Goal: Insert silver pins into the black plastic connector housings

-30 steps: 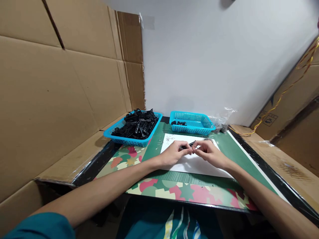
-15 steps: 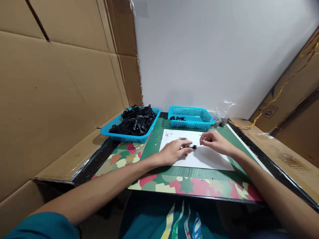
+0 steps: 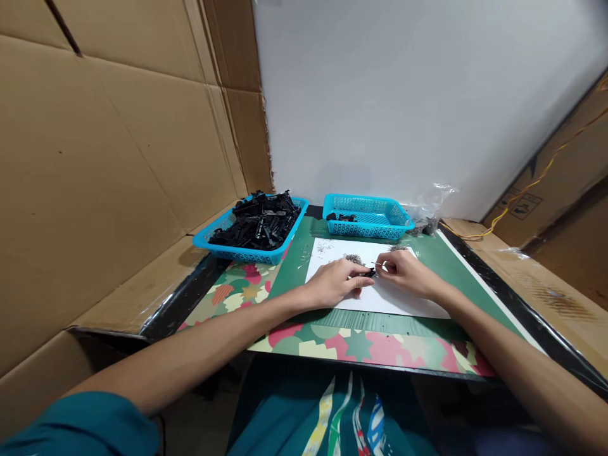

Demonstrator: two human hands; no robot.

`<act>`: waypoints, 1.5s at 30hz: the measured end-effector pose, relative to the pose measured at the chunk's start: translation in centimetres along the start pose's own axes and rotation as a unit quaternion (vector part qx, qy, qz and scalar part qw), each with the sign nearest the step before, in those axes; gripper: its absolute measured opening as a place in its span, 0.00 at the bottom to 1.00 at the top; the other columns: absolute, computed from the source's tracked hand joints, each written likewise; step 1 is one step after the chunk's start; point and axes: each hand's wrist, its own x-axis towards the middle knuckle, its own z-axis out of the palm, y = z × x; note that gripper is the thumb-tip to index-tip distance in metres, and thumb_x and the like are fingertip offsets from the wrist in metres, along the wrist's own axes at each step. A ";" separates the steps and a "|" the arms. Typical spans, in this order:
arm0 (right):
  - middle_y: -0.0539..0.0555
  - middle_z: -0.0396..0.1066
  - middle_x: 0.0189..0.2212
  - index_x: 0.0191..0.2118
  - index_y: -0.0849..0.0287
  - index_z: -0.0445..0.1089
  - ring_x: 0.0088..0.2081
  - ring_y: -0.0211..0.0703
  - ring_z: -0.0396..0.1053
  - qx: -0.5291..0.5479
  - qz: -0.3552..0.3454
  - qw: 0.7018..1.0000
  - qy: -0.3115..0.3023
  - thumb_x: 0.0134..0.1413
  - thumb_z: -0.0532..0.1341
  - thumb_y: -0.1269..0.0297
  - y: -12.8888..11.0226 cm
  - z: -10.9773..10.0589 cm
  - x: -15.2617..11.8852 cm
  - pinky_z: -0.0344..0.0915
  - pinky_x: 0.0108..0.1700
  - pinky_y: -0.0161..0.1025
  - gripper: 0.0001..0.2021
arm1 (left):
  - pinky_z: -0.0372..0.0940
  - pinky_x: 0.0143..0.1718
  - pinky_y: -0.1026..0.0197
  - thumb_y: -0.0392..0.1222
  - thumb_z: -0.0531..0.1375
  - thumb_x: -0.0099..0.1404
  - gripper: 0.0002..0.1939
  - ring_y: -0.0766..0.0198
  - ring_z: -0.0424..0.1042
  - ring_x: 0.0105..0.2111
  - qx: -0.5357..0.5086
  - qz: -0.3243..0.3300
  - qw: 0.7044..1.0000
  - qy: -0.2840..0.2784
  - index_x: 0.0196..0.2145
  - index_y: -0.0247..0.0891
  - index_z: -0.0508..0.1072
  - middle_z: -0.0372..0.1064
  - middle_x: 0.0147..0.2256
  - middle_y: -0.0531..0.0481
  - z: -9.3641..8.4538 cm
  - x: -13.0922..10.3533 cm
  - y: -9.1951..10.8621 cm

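Observation:
My left hand (image 3: 336, 282) rests on the white sheet (image 3: 399, 303), its thumb and fingers closed on a small black plastic part (image 3: 370, 273). Close on its right, my right hand (image 3: 401, 271) pinches a thin metal piece, like a pin or tweezers (image 3: 377, 263), whose tip points left above the black part. Its exact kind is too small to make out. Behind my left fingers lies a pile of tiny metal pieces (image 3: 354, 259). A second small pile (image 3: 397, 247) sits just behind my right hand, and more tiny bits (image 3: 324, 247) are scattered at the sheet's far left corner.
A blue basket (image 3: 273, 256) heaped with black plastic parts (image 3: 261, 221) stands at the left. Another blue basket (image 3: 380, 229), with a few dark parts, is at the back beside a clear plastic bag (image 3: 430, 218). Cardboard walls (image 3: 118, 139) flank the green-topped table (image 3: 292, 285).
My right hand has moved left and in toward my left hand, bringing the thin metal piece over the black part. My left hand keeps its hold. The camera view has shifted slightly.

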 end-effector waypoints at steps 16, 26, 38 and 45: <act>0.47 0.57 0.19 0.24 0.57 0.66 0.24 0.37 0.51 -0.014 -0.027 1.000 0.006 0.60 0.59 0.65 0.0 0.1 -0.1 0.47 0.30 0.39 0.12 | 0.59 0.34 0.60 0.56 0.59 0.73 0.23 0.58 0.75 0.31 -0.013 0.004 1.000 -0.003 0.53 0.37 0.82 0.79 0.29 0.48 0.1 0.1 0.0; 0.45 0.48 0.18 0.21 0.56 0.57 0.23 0.36 0.44 -0.034 -0.045 0.998 0.008 0.56 0.56 0.69 -0.3 0.6 -0.1 0.46 0.30 0.41 0.14 | 0.57 0.33 0.61 0.54 0.58 0.75 0.21 0.61 0.71 0.28 -0.026 0.010 1.000 -0.006 0.48 0.38 0.84 0.78 0.27 0.50 0.2 0.4 -0.4; 0.46 0.55 0.17 0.26 0.58 0.73 0.24 0.37 0.46 -0.031 -0.049 0.997 -0.051 0.60 0.56 0.69 -0.3 -0.6 -0.4 0.47 0.30 0.41 0.13 | 0.59 0.33 0.60 0.57 0.60 0.73 0.23 0.60 0.74 0.29 -0.012 -0.012 1.000 -0.008 0.53 0.39 0.82 0.79 0.29 0.49 0.0 0.3 -0.1; 0.58 0.76 0.35 0.40 0.60 0.78 0.35 0.46 0.70 0.016 -0.008 0.999 0.036 0.74 0.50 0.55 0.8 -1.9 -0.5 0.62 0.40 0.42 0.22 | 0.63 0.37 0.58 0.59 0.60 0.73 0.25 0.59 0.76 0.31 -0.009 -0.009 1.000 -0.006 0.54 0.38 0.81 0.79 0.29 0.49 0.0 0.2 -0.1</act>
